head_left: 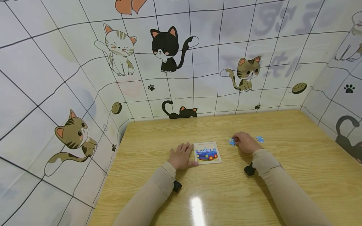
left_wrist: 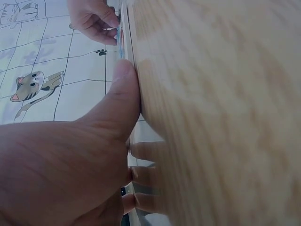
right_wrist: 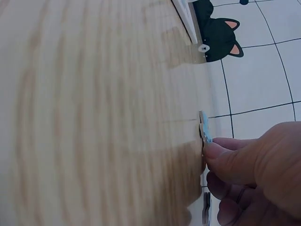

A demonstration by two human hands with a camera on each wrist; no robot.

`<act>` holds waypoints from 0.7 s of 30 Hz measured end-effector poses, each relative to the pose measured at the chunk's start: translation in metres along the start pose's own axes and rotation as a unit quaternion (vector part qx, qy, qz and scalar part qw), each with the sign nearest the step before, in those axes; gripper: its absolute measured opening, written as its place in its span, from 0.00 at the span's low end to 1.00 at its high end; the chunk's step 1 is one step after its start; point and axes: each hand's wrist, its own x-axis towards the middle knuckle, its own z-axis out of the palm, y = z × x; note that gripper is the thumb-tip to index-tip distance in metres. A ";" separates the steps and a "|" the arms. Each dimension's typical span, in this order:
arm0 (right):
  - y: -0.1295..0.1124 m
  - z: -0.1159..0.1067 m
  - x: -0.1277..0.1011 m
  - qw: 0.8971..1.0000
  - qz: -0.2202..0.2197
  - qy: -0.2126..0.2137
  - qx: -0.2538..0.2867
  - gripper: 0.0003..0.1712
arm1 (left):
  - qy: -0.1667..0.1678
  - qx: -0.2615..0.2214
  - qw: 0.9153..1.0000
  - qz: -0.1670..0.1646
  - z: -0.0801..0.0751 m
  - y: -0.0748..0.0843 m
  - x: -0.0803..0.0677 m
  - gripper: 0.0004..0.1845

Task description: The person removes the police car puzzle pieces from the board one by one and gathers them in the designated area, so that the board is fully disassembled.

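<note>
A small square jigsaw puzzle in a pale wooden frame lies on the table, with a blue vehicle pictured in it. Along the frame's left side rests my left hand, fingers spread and thumb extended by the near left corner. To the right of the frame, my right hand pinches a blue jigsaw piece between thumb and finger, at or just above the tabletop. Another blue piece lies just beyond that hand, on its right.
The wood-grain table reaches back to a wall covering printed with cats and grid lines, which also runs along both sides. Black wrist devices sit under both sleeves. A bright light reflection shows on the near tabletop.
</note>
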 end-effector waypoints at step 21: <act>0.003 -0.006 -0.004 1.000 -0.008 -0.005 0.006 0.20 | -0.011 0.000 1.000 -0.002 -0.001 0.000 0.000 0.50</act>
